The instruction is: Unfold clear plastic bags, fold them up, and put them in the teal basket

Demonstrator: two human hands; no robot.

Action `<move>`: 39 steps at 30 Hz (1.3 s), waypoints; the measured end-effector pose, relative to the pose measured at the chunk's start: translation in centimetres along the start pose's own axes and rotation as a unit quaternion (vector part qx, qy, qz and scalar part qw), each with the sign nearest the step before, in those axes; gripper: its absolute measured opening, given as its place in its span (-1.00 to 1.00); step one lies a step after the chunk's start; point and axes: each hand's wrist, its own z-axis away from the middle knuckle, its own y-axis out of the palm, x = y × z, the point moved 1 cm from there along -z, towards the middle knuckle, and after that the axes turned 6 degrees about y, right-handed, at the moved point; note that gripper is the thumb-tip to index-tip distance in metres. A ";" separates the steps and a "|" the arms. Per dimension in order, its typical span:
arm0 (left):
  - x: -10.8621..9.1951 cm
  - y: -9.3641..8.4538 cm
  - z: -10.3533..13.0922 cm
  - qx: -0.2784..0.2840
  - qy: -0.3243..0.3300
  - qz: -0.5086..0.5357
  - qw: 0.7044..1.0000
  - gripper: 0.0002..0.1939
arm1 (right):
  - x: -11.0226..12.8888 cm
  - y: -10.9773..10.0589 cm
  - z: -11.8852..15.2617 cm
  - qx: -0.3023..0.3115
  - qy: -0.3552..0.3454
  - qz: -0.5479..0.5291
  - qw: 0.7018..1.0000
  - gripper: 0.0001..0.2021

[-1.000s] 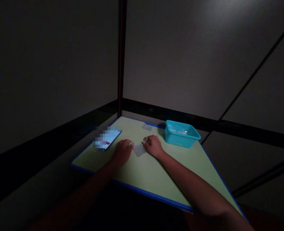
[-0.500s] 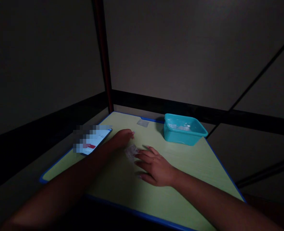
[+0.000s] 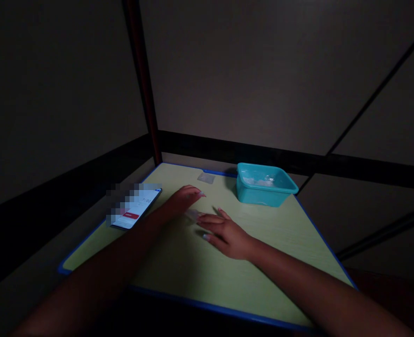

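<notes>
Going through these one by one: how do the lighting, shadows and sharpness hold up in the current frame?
Head view: dim overall, the walls dark grey, the phone screen brightly lit but partly masked by pixel blocks; head view: shadow on the table beside the bin's left side; head view: the clear packet by the right hand looks soft, its outline indistinct.

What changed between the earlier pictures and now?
The left hand moved forward, beyond the near translucent piece; the right hand moved back toward the person, its fingers now extended over that piece's right edge. Whether anything was let go is unclear. The teal basket, phone and far translucent piece stayed put.
</notes>
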 end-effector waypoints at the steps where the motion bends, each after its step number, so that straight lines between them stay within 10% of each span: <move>1: -0.3 0.1 0.0 0.020 0.026 0.030 0.999 -0.54 | -0.2 -0.3 -0.1 -0.014 0.010 -0.049 0.999 -0.64; 6: -0.9 1.0 0.3 0.133 -0.069 0.153 0.977 -0.48 | -2.2 -0.8 -0.9 -0.092 0.069 -0.329 0.937 -0.61; 14: -0.5 1.4 0.7 0.080 -0.195 0.274 0.939 -0.61 | -3.5 -0.4 -1.2 -0.151 0.160 -0.507 0.833 -0.63; 27: -1.9 2.4 1.3 0.068 -0.260 0.317 0.910 -0.62 | -4.1 -1.1 -1.4 -0.151 0.301 -0.490 0.804 -0.60; 39: -2.7 2.9 1.2 0.101 -0.266 0.287 0.915 -0.45 | -4.5 -0.7 -1.6 -0.187 0.258 -0.461 0.829 -0.66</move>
